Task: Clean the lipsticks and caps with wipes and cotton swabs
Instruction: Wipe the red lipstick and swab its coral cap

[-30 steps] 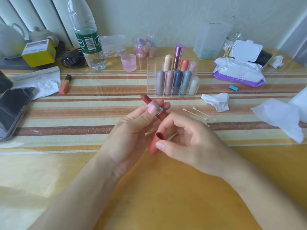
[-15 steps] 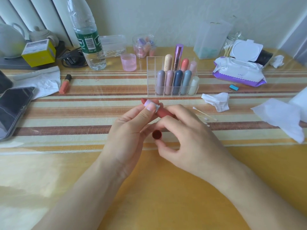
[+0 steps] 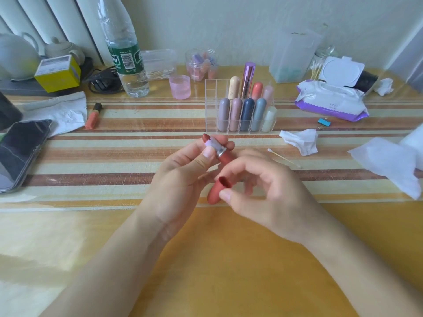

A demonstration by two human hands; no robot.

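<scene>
The left hand [image 3: 180,179] held the uncapped lipstick [image 3: 223,156] in a fingertip grip above the worktop [image 3: 229,259]. The right hand [image 3: 270,197] pinched its red cap [image 3: 217,191] just below, mouth up. The bare bullet could smear on fingers or snap if bumped, and the loosely pinched cap might drop. The bottle [image 3: 127,62] showed a green label with a barcode, its writing unreadable.

Left hand [image 3: 180,177] pinches uncapped lipstick [image 3: 225,156], bullet tip aimed at 11 o'clock. Right hand [image 3: 270,197] pinches red cap [image 3: 216,191], open mouth toward 1 o'clock, cap off and near lipstick base. Clear organizer [image 3: 212,97] holding capped lipsticks [image 3: 248,113] at 12 o'clock of hands. Cotton swab [image 3: 283,157] at 3 o'clock; wipes pack [image 3: 332,104] at 2 o'clock.
</scene>
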